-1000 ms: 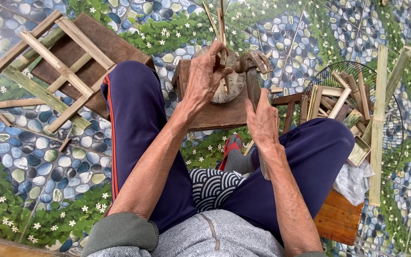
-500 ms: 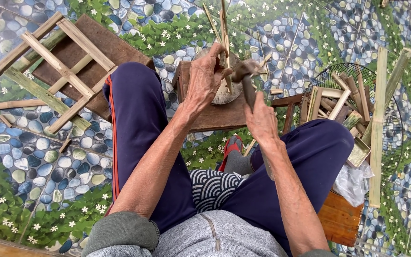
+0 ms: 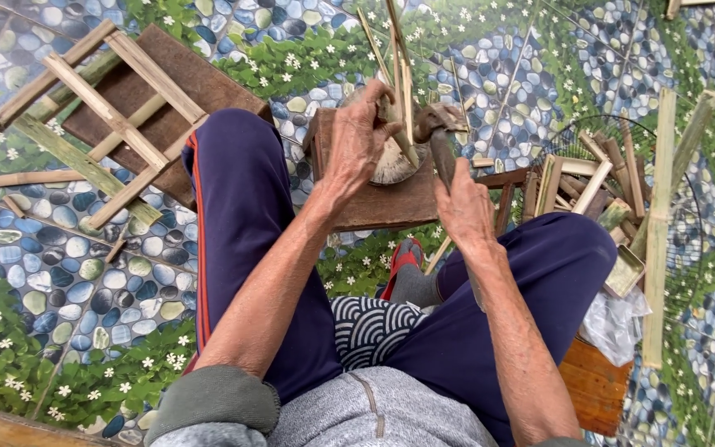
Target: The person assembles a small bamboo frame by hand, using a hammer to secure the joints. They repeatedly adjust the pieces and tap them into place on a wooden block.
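Currently mid-split, I judge: my left hand (image 3: 357,141) stands a bundle of thin bamboo strips (image 3: 399,66) upright on the round chopping block (image 3: 395,165), which sits on the small wooden stool (image 3: 374,203) between my knees. Fingers curled tight around the strips near their base, no gap showing. My right hand (image 3: 461,207) is fisted on the handle of the cleaver (image 3: 439,132), whose head is at the strips just right of my left fingers. Next move needs the blade kept clear of those fingers. Offcuts basket (image 3: 622,165) far right; bamboo frame (image 3: 93,124) far left.
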